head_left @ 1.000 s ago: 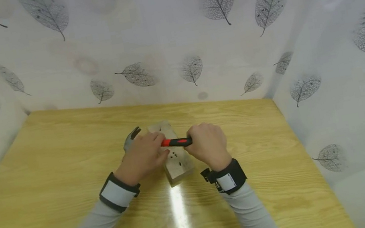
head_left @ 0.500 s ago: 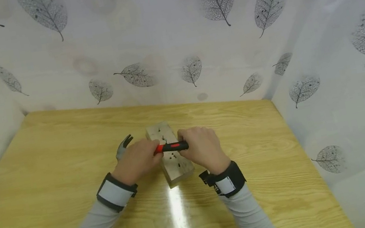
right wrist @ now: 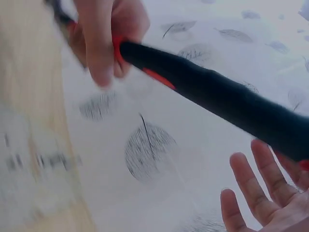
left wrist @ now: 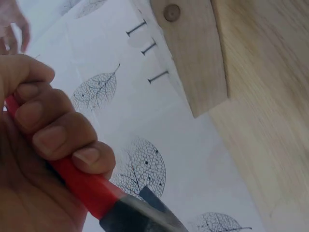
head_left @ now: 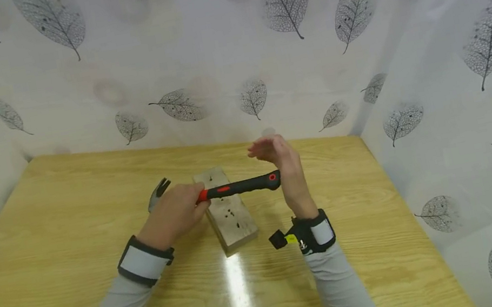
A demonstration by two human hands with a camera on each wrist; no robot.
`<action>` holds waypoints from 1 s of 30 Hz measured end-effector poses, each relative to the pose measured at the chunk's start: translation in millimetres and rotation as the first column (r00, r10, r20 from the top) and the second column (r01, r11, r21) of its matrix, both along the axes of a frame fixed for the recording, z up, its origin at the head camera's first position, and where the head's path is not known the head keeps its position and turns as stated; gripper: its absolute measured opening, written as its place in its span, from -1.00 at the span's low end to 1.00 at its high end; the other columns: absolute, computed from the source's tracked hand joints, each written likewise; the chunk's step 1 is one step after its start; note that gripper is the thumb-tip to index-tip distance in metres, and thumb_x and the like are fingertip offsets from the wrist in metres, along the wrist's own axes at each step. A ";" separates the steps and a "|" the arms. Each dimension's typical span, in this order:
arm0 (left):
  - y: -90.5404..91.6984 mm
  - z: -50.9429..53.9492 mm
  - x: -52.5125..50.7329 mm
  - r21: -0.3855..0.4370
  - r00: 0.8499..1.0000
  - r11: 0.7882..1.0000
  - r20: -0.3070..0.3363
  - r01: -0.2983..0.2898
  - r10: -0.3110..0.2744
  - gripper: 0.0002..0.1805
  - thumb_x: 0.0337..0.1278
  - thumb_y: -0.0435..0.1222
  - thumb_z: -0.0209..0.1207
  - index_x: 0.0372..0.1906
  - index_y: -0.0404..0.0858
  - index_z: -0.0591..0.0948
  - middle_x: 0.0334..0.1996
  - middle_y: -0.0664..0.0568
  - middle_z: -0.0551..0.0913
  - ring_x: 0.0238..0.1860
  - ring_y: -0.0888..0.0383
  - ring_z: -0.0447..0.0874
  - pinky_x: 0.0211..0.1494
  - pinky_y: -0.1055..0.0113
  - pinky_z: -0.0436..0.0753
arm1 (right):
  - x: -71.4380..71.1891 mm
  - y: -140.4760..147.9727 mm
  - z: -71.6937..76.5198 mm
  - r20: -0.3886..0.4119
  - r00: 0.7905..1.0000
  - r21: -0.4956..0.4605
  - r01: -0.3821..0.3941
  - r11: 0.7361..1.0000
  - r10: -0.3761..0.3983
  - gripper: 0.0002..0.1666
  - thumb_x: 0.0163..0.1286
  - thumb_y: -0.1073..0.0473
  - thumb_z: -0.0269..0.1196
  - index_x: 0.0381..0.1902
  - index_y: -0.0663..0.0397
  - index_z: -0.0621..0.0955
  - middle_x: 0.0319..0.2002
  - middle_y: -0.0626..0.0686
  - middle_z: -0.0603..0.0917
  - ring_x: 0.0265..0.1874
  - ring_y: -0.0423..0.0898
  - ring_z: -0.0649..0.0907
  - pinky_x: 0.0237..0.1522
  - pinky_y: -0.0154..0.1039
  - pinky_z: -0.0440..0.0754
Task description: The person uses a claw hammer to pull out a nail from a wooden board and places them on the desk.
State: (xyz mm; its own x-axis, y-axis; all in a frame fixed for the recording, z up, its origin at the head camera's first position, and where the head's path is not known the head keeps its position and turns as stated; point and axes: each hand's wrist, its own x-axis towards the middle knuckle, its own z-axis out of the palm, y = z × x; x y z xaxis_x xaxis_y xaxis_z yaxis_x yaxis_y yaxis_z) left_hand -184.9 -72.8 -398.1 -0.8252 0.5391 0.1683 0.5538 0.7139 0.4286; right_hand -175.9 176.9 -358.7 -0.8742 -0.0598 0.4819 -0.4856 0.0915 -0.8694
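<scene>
A claw hammer [head_left: 244, 185] with a black and red handle lies level above the wooden block [head_left: 229, 215]. My left hand [head_left: 175, 215] grips it close to the steel head, fingers curled round the red part [left wrist: 82, 186] in the left wrist view. At the handle's butt end, my right hand [head_left: 289, 168] has its fingers extended and its palm beside the handle; whether they touch I cannot tell. Several nails [left wrist: 158, 77] stick out of the block's top in the left wrist view. Dark marks dot that face in the head view.
The block rests on a yellow wood-grain table [head_left: 87, 203]. White walls [head_left: 207, 45] with a leaf print close off the back and the sides. Each wrist wears a black strap [head_left: 146, 261].
My right hand has let go of the handle's end and opened, moving right and up. The left hand with the hammer has shifted slightly left, and more of the handle shows.
</scene>
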 end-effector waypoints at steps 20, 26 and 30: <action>26.7 8.6 20.6 0.281 0.998 0.958 0.029 0.052 -0.063 -0.84 0.28 -0.38 0.23 -0.35 -0.24 0.46 -0.62 0.14 0.28 -0.67 0.29 0.23 -0.62 0.44 0.28 | 21.0 -50.2 1.7 -0.002 0.957 -0.582 -0.238 0.778 0.291 -0.68 0.53 -0.08 0.11 -0.34 0.00 0.50 -0.46 -0.06 0.59 -0.36 -0.08 0.67 0.02 -0.07 0.65; 40.6 5.4 30.2 0.265 0.992 0.955 -0.032 0.130 -0.126 -0.79 0.26 -0.36 0.26 -0.32 -0.21 0.42 -0.61 0.18 0.24 -0.64 0.32 0.16 -0.60 0.47 0.20 | 30.7 -49.6 11.6 -0.080 0.961 -0.649 -0.251 0.718 0.264 -0.49 0.64 0.11 -0.18 -0.63 -0.08 0.19 -0.71 -0.13 0.18 -0.72 -0.19 0.23 -0.55 -0.31 0.24; 49.1 4.8 34.5 0.286 0.980 0.938 -0.029 0.196 -0.196 -0.80 0.30 -0.34 0.24 -0.30 -0.21 0.41 -0.58 0.16 0.27 -0.59 0.30 0.20 -0.54 0.47 0.24 | 34.4 -45.9 18.2 -0.142 0.959 -0.655 -0.277 0.703 0.246 -0.44 0.63 0.15 -0.18 -0.69 -0.08 0.09 -0.79 -0.12 0.06 -0.83 -0.23 0.12 -0.69 -0.33 0.03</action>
